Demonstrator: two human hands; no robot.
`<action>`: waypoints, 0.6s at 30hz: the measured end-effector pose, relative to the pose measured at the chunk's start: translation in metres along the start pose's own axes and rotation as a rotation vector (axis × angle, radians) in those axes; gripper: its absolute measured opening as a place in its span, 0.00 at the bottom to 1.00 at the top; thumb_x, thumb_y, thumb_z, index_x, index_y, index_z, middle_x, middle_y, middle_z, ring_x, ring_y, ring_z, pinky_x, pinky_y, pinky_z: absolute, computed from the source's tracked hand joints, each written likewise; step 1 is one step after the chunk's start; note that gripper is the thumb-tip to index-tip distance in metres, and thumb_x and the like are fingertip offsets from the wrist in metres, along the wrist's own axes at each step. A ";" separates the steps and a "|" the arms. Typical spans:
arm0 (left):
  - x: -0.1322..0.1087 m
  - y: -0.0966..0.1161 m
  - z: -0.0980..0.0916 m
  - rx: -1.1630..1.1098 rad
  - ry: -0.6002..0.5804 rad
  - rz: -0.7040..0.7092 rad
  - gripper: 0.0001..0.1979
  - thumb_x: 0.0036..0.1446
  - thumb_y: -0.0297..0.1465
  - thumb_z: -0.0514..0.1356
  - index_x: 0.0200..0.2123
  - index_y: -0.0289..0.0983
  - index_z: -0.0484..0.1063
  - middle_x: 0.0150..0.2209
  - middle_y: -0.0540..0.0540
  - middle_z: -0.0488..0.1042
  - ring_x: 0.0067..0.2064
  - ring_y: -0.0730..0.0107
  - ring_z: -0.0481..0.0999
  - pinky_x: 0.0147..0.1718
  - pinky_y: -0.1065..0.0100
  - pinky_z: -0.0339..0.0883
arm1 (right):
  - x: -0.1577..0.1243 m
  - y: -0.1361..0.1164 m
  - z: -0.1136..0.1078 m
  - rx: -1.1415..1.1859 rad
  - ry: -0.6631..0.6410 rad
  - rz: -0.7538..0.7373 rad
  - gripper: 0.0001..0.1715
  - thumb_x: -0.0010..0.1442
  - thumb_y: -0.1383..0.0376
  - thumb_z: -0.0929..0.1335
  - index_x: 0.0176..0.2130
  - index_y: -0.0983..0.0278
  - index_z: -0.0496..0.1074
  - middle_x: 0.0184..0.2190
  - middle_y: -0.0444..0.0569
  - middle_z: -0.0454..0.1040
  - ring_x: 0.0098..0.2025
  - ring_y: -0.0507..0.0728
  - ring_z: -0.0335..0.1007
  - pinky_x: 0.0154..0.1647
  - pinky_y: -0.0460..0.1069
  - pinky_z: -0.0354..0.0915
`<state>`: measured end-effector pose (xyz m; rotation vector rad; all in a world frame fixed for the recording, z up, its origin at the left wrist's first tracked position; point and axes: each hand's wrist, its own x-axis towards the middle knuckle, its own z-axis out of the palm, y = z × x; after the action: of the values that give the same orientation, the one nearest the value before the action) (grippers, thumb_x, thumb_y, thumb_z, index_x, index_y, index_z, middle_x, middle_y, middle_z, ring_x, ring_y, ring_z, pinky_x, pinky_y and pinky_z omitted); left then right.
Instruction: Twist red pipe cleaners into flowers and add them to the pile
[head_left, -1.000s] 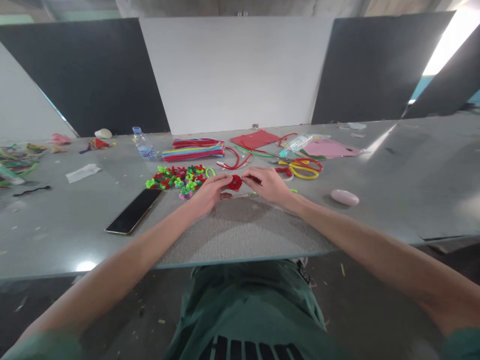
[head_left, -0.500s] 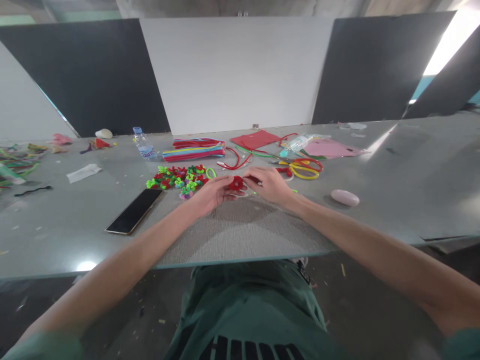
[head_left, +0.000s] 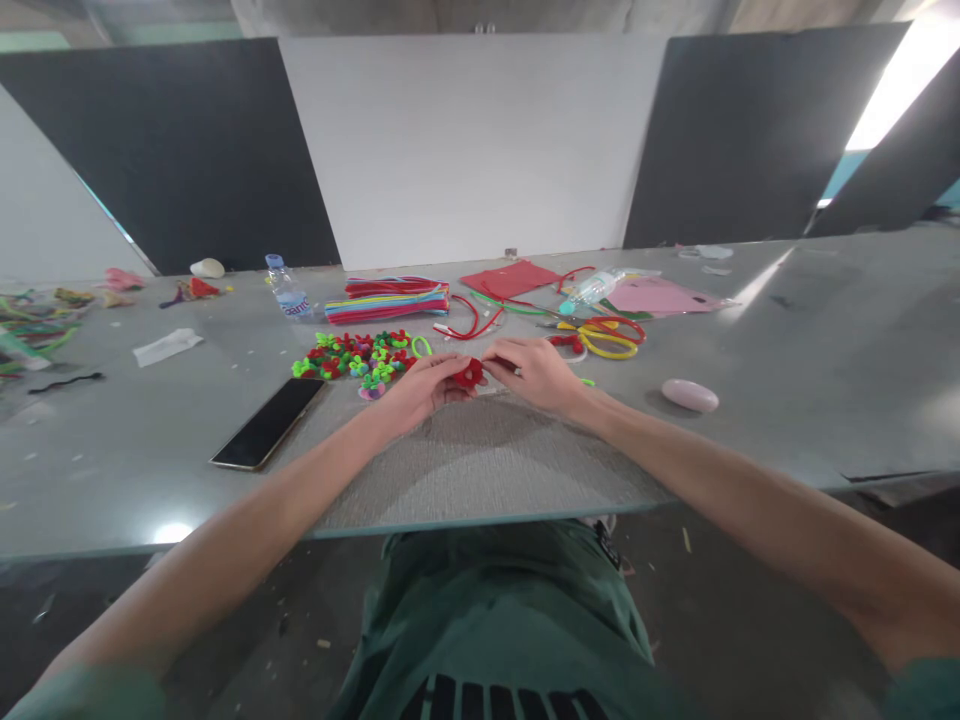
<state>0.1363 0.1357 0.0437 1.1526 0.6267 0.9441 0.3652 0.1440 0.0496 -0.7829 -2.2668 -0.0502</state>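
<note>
My left hand [head_left: 429, 388] pinches a small red pipe cleaner [head_left: 469, 374], bent into a ring-like shape with a hole in its middle. From the other side my right hand [head_left: 534, 372] has its thumb and fingertips closed at the ring's right edge; the bit between them is mostly hidden. Left of my hands lies a pile of small red and green pipe cleaner flowers [head_left: 352, 355]. Behind it are bundles of straight pipe cleaners [head_left: 390, 302], and a few bent red ones [head_left: 474, 322] lie loose.
A phone [head_left: 268, 424] lies left of my left forearm. Scissors [head_left: 611, 338] with red and yellow handles rest beyond my right hand. Farther back are a water bottle [head_left: 288, 288], a red sheet [head_left: 510, 279] and a clear bottle [head_left: 594, 290]. A pale oval object [head_left: 690, 395] sits at right.
The red ring has shifted slightly left and down with my left fingers. My right fingertips have moved slightly left, staying at its right edge.
</note>
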 end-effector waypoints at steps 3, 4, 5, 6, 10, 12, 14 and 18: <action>0.000 0.000 0.000 0.012 -0.006 0.004 0.14 0.54 0.39 0.75 0.35 0.33 0.83 0.36 0.44 0.82 0.34 0.69 0.80 0.36 0.67 0.74 | -0.001 0.001 0.002 -0.017 0.002 -0.017 0.12 0.74 0.64 0.65 0.41 0.62 0.77 0.34 0.47 0.81 0.34 0.54 0.72 0.38 0.49 0.60; 0.000 0.000 0.000 0.014 -0.004 0.007 0.14 0.54 0.39 0.75 0.35 0.33 0.82 0.36 0.44 0.82 0.34 0.69 0.80 0.36 0.67 0.73 | -0.001 0.001 0.002 -0.028 0.003 -0.025 0.13 0.75 0.64 0.64 0.41 0.62 0.77 0.34 0.47 0.81 0.34 0.54 0.72 0.38 0.49 0.60; 0.000 0.000 0.001 0.018 -0.003 0.009 0.15 0.54 0.40 0.75 0.34 0.34 0.82 0.35 0.44 0.82 0.34 0.69 0.80 0.36 0.66 0.73 | -0.001 0.001 0.002 -0.040 0.004 -0.031 0.13 0.75 0.64 0.64 0.41 0.62 0.78 0.35 0.48 0.81 0.35 0.55 0.73 0.38 0.49 0.60; -0.001 0.001 0.001 0.026 -0.004 0.009 0.15 0.55 0.40 0.74 0.34 0.34 0.82 0.36 0.44 0.82 0.34 0.68 0.79 0.37 0.66 0.73 | -0.001 0.002 0.003 -0.053 0.003 -0.034 0.13 0.75 0.64 0.64 0.41 0.62 0.78 0.35 0.48 0.82 0.35 0.55 0.73 0.37 0.50 0.60; -0.001 0.002 0.004 0.092 -0.015 0.011 0.15 0.58 0.41 0.71 0.35 0.34 0.81 0.35 0.44 0.80 0.34 0.69 0.77 0.37 0.66 0.71 | -0.001 0.001 0.004 -0.088 -0.019 -0.039 0.13 0.74 0.65 0.64 0.42 0.61 0.78 0.35 0.48 0.82 0.36 0.56 0.75 0.37 0.50 0.60; -0.001 0.002 0.005 0.117 -0.003 0.021 0.14 0.57 0.40 0.71 0.33 0.34 0.80 0.34 0.45 0.79 0.33 0.69 0.76 0.36 0.66 0.70 | -0.001 0.001 0.005 -0.095 -0.031 -0.049 0.13 0.74 0.65 0.63 0.42 0.61 0.78 0.35 0.48 0.82 0.36 0.55 0.74 0.37 0.50 0.59; -0.001 0.002 0.006 0.134 0.013 0.035 0.12 0.56 0.38 0.70 0.31 0.35 0.79 0.32 0.46 0.77 0.33 0.69 0.75 0.35 0.66 0.69 | -0.002 0.001 0.006 -0.102 -0.038 -0.059 0.13 0.74 0.65 0.64 0.42 0.61 0.77 0.35 0.47 0.82 0.36 0.55 0.74 0.36 0.49 0.58; 0.001 0.001 0.007 0.177 0.035 0.068 0.10 0.56 0.36 0.67 0.27 0.36 0.76 0.30 0.48 0.72 0.32 0.71 0.71 0.34 0.67 0.66 | -0.002 0.000 0.007 -0.125 -0.043 -0.070 0.13 0.75 0.65 0.64 0.41 0.61 0.77 0.33 0.47 0.82 0.34 0.55 0.74 0.35 0.50 0.56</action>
<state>0.1427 0.1335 0.0473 1.3236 0.7139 0.9827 0.3621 0.1448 0.0432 -0.7756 -2.3493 -0.2114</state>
